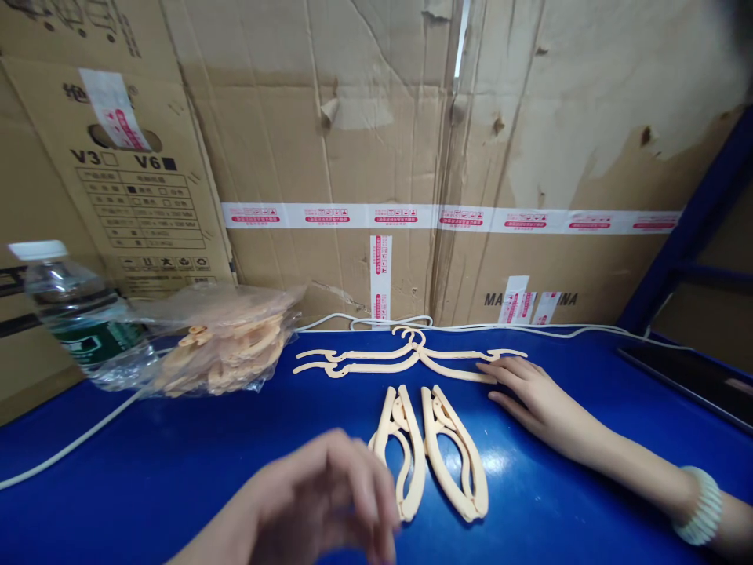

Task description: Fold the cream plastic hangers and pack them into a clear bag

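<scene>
Left-hand grip: fingers loosely curled, nothing visible inside, outline blurred. From my remote station I see it nearest the camera, low in the head view. Just to its right, two folded, pale-peach plastic hangers lie side by side on the glossy blue counter, long axes pointing away from the camera. The left-hand grip covers part of the left one in the view; I cannot confirm contact.

Beyond this pair, the right-hand grip, with a ribbed pale-green band at the wrist, reaches in from the right. Its fingers are extended and meet the right end of the nearer unfolded, pale-peach plastic hanger. I cannot tell whether they pinch that end or only rest on it.

Governing relation: from the right-hand grip, this hanger extends leftward, its long axis running side to side, roughly square to the folded pair. The right hand is the nearer one; the left is well apart.

Directly behind lies a second unfolded, pale-peach hanger, parallel, hooks close together. Farther left, a clear plastic bag of peach hangers sits beside a clear, white-capped bottle. Taped brown cardboard panels close off the rear.
</scene>
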A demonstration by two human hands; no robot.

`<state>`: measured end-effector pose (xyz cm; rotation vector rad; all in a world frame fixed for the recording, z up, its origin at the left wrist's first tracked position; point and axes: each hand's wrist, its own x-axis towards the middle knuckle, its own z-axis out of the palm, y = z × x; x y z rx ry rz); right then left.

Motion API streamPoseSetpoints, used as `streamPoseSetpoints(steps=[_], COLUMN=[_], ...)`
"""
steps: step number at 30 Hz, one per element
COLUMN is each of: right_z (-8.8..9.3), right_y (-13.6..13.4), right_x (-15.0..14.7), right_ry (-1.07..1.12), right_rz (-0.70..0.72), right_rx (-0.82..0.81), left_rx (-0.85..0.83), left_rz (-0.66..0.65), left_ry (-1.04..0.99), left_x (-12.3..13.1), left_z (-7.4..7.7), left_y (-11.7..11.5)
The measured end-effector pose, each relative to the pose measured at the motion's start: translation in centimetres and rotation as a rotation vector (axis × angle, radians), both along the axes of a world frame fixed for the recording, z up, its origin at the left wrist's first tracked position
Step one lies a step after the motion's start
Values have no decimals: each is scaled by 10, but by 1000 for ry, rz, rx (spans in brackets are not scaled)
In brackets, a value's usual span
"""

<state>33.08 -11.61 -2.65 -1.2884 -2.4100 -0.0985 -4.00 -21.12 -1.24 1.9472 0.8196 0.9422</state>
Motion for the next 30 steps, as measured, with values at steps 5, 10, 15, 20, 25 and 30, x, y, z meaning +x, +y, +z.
streamPoseSetpoints(steps=[5,10,15,20,25,30], right_z=[9,18,25,34,40,38], right_y=[-3,-10,-14,-17,-23,-34], right_x=[-4,-6,-2,4,2,-10], right_ry=[96,211,303,406,524,455], right_rz=[40,7,-40,-48,-43,43], right_rx=[-49,-84,-95,-82,-120,-218], left_rx=[-347,-411,-486,-473,-475,-420], left_rz=[108,238,331,412,503,518], left_ry=[-267,-282,-431,-369,-474,-523], left_x=[16,12,16,16,22,32], left_z=[5,-4,-1,-5,-3,2], left_y=[36,41,39,41,37,28])
